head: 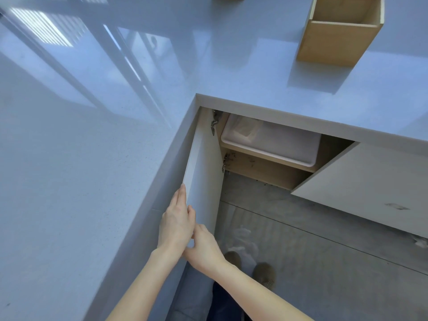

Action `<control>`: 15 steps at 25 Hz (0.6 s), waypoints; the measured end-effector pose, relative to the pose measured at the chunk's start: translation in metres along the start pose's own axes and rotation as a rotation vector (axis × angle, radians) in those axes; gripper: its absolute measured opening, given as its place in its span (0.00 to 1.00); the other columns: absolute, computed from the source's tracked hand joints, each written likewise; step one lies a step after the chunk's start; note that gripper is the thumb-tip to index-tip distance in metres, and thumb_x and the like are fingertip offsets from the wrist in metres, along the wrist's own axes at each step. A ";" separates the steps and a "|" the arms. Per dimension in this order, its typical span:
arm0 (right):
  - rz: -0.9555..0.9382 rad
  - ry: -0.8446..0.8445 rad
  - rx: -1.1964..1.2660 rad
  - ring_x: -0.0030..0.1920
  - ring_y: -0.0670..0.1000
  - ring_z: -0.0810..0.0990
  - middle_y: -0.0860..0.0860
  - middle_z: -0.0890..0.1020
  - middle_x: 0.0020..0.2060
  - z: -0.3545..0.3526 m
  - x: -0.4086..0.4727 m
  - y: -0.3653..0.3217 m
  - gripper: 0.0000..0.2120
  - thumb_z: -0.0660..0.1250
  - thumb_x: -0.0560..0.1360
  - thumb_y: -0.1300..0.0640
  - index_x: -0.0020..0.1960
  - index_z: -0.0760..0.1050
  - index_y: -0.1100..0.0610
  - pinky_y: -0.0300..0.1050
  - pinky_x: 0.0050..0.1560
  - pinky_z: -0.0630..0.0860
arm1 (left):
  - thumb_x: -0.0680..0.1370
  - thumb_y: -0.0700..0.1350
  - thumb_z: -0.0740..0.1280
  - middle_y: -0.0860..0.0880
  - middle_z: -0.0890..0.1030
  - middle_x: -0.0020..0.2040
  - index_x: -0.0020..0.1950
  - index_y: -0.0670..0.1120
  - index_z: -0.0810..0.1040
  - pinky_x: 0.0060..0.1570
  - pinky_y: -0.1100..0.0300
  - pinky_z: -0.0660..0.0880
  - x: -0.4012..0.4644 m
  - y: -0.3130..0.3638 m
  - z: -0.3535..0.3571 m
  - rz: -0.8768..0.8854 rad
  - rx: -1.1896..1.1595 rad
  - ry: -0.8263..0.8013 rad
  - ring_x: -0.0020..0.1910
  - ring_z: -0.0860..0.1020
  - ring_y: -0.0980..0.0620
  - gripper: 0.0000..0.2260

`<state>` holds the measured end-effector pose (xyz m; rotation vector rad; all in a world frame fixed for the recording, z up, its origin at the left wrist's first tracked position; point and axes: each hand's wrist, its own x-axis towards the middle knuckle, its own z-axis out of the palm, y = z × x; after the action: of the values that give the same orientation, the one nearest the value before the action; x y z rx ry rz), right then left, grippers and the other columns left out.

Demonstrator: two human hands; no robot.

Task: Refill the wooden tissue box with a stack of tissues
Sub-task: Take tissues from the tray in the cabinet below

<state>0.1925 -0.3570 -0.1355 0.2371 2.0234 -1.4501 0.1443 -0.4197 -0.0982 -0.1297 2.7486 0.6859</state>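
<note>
We are at the fetching step: both hands are on the free edge of the white cabinet door (203,177) under the corner of the glossy pale tabletop (97,140). To do this well, we judge the door should go fully wide, flat against the neighbouring cabinet run, so both hands are free to reach the white plastic bin (278,144) on the upper shelf, where a pale wrapped pack (246,130) may be the tissues; we cannot tell for certain.

Our left hand (176,225) lies along the door's outer edge, fingers (181,193) straight and pressed together, pointing up the edge. Our right hand (203,246) crosses beneath it, fingers curled round the edge lower down; whether they pinch it we cannot tell.

The open-topped light wooden tissue box (340,40) stands empty on the tabletop, well apart from the hands.
</note>
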 end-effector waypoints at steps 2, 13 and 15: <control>-0.006 0.035 -0.012 0.68 0.53 0.69 0.54 0.69 0.68 -0.014 0.004 0.006 0.30 0.62 0.74 0.49 0.73 0.59 0.53 0.49 0.66 0.70 | 0.80 0.42 0.55 0.45 0.60 0.75 0.75 0.43 0.52 0.62 0.53 0.68 0.001 0.001 0.001 -0.023 0.072 -0.010 0.68 0.68 0.44 0.24; 0.102 0.281 -0.080 0.71 0.51 0.66 0.52 0.68 0.71 -0.116 0.010 0.049 0.28 0.61 0.77 0.52 0.74 0.57 0.55 0.43 0.69 0.63 | 0.75 0.45 0.59 0.31 0.53 0.74 0.73 0.36 0.53 0.69 0.40 0.56 0.011 0.012 0.029 -0.119 0.393 0.017 0.72 0.55 0.34 0.30; 0.108 0.311 -0.111 0.71 0.51 0.66 0.52 0.68 0.71 -0.132 0.012 0.052 0.27 0.60 0.77 0.52 0.74 0.58 0.54 0.44 0.69 0.63 | 0.74 0.43 0.62 0.28 0.55 0.72 0.72 0.34 0.57 0.69 0.39 0.56 0.016 0.012 0.030 -0.081 0.414 0.072 0.72 0.55 0.32 0.29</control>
<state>0.1571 -0.2206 -0.1573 0.5449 2.2896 -1.2925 0.1357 -0.3948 -0.1230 -0.1738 2.8673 0.0842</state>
